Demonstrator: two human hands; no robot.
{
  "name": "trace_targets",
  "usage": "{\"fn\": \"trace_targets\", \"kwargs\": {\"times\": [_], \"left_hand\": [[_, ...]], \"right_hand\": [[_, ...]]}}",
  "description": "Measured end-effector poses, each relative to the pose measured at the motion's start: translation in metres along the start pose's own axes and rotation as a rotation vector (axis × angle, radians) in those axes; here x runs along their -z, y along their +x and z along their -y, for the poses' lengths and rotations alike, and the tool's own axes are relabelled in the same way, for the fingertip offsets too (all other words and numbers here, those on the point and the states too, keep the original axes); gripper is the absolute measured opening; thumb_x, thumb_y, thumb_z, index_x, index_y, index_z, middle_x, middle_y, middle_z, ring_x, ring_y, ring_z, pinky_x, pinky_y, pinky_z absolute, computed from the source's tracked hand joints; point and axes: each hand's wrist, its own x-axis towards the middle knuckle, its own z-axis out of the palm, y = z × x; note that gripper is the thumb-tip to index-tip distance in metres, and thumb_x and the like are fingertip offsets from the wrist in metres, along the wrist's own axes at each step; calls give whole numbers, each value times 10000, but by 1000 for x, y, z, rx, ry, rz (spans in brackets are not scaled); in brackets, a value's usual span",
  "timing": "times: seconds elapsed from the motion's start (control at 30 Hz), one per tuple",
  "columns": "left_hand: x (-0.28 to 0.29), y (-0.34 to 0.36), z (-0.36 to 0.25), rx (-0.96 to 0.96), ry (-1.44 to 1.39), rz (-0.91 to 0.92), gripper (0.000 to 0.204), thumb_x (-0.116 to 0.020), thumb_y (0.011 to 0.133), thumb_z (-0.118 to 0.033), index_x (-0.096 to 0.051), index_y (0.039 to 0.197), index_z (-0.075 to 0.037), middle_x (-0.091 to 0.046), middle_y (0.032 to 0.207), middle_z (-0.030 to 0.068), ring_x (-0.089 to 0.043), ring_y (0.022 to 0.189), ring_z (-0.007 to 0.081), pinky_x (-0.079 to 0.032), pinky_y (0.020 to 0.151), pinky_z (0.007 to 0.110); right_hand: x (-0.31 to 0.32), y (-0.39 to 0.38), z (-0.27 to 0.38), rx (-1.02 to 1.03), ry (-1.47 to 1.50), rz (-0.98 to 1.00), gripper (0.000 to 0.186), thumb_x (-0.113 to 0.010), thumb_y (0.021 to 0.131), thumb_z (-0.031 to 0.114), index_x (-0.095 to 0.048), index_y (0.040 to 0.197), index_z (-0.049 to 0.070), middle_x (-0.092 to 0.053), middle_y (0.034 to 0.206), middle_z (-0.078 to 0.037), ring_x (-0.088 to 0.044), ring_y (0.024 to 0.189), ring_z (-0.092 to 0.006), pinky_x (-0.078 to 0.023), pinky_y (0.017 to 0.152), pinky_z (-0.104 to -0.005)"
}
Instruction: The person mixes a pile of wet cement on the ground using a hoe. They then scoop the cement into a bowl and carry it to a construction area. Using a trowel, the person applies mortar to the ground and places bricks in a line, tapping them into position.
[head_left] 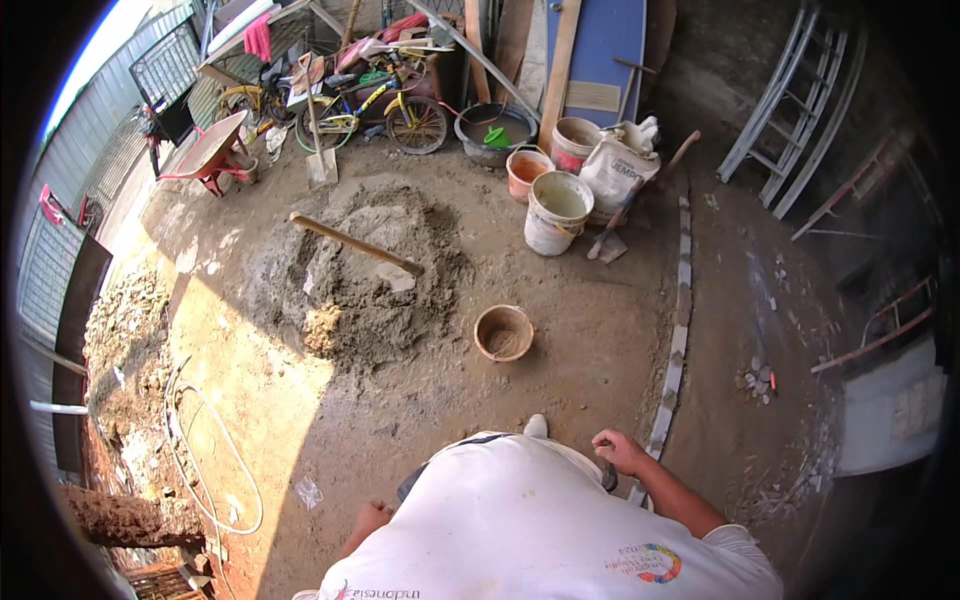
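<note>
My right hand hangs beside my right hip with its fingers curled in, and nothing shows in it. Low by my left side is my left hand; its fingers are mostly hidden, so I cannot tell their pose. Ahead of my feet stands a small round bucket, its inside coated with dried mud or cement. Beyond it to the left lies a heap of wet grey mortar. A hoe with a wooden handle rests on the heap, its blade partly sunk in. Neither hand touches these things.
Farther off are a white bucket, an orange bucket, a white sack, a shovel, a water tub, a bicycle and a wheelbarrow. A hose lies left; a block edging runs along the right; ladders lean beyond.
</note>
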Motion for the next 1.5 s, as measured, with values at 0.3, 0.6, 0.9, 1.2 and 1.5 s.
{"fn": "trace_targets", "kwargs": {"times": [0.3, 0.6, 0.9, 1.2, 1.5], "left_hand": [[-10, 30, -45, -132, -632, 148, 398, -647, 920, -396, -718, 1011, -15, -679, 840, 41, -583, 783, 131, -489, 752, 322], [22, 12, -4, 46, -496, -151, 373, -605, 942, -354, -703, 924, 5, -689, 785, 140, -638, 749, 242, -493, 712, 397], [43, 40, 87, 194, -242, -276, 378, -574, 945, -380, -697, 1027, -32, -683, 1017, 244, -644, 985, 418, -496, 876, 469], [244, 141, 20, -87, -18, -412, 638, -695, 866, -504, -552, 1302, -62, -534, 1295, 226, -517, 1216, 398, -444, 1003, 462], [452, 345, -110, -465, 452, -780, 653, -770, 797, -407, -531, 1326, -107, -501, 1330, 175, -416, 1317, 360, -377, 1079, 471]], "right_hand": [[-70, 64, 77, 110, -151, 411, 257, -609, 930, 277, -685, 991, 39, -687, 874, -27, -615, 816, -132, -501, 758, -309], [-135, 80, 138, 93, 28, 472, 279, -584, 971, 295, -654, 1053, 37, -644, 823, -38, -572, 761, -113, -498, 702, -309], [-206, 114, 157, 140, -407, 406, 351, -689, 872, 315, -670, 1101, 49, -711, 1041, -145, -673, 953, -260, -525, 837, -374], [-168, 150, 118, 0, -356, 132, 329, -704, 848, 313, -681, 1060, 63, -689, 1059, -167, -658, 980, -305, -516, 867, -398], [-201, 287, 180, -96, -233, 264, 321, -672, 881, 365, -685, 1037, 84, -702, 1002, -160, -664, 975, -302, -504, 859, -410]]}}
